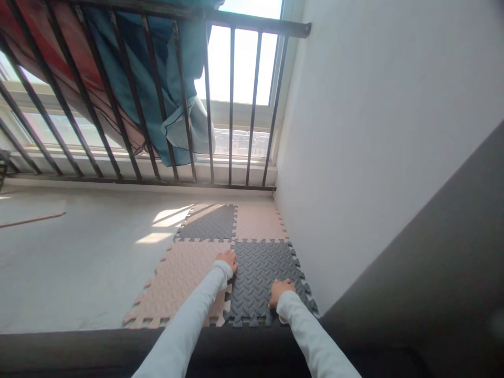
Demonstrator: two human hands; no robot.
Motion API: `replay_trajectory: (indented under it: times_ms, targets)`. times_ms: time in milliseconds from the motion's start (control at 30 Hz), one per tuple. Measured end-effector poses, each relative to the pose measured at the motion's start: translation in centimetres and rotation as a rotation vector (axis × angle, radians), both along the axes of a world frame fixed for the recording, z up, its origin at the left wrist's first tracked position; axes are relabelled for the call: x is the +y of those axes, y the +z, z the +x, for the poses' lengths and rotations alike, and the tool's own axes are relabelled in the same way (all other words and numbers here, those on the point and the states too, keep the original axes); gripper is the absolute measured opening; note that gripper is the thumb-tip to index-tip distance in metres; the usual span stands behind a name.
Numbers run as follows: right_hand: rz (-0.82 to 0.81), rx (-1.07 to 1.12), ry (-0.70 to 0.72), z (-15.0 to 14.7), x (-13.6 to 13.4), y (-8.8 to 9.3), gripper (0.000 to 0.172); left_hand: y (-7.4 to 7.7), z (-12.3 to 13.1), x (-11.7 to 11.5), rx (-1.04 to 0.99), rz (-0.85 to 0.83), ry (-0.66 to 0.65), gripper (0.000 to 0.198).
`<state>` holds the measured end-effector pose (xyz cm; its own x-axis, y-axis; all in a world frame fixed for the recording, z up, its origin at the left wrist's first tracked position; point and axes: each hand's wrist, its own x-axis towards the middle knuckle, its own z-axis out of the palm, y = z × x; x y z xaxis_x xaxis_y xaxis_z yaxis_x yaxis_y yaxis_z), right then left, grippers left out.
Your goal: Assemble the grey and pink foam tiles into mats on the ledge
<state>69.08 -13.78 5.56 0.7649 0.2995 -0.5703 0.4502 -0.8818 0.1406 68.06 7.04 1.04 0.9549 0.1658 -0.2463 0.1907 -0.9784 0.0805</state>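
Note:
Four-square layout aside, the nearest pieces are a beige foam mat tile at left and a dark grey foam mat tile at right, both with toothed edges. My left hand lies on the seam between them, fingers laid over the mat. Near the front of the dark tile, my right hand rests knuckles-down with its fingers curled in, nothing seen in them. Behind lie another dark grey tile and another beige tile. Along part of the front seam, the teeth look apart.
A white wall runs close along the mat's right side. Metal railing stands behind, with blue and red cloth at the window. A thin stick lies on the pale floor. The floor's front edge drops to a dark area.

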Motion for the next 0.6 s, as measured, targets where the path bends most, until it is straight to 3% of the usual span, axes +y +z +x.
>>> replay_trajectory:
  times_ms: [167,367,600]
  targets:
    - [-0.037,-0.007,-0.015,-0.1,0.1,0.0,0.085,0.6,0.7,0.9,-0.038,-0.014,0.037,0.042]
    - [-0.007,-0.010,-0.001,0.1,0.1,-0.2,0.080,-0.4,0.7,3.8,0.008,-0.054,0.202,0.052]
    - [-0.002,-0.033,-0.012,-0.1,-0.1,-0.2,0.087,0.7,1.6,4.4,0.038,0.004,0.154,0.041]
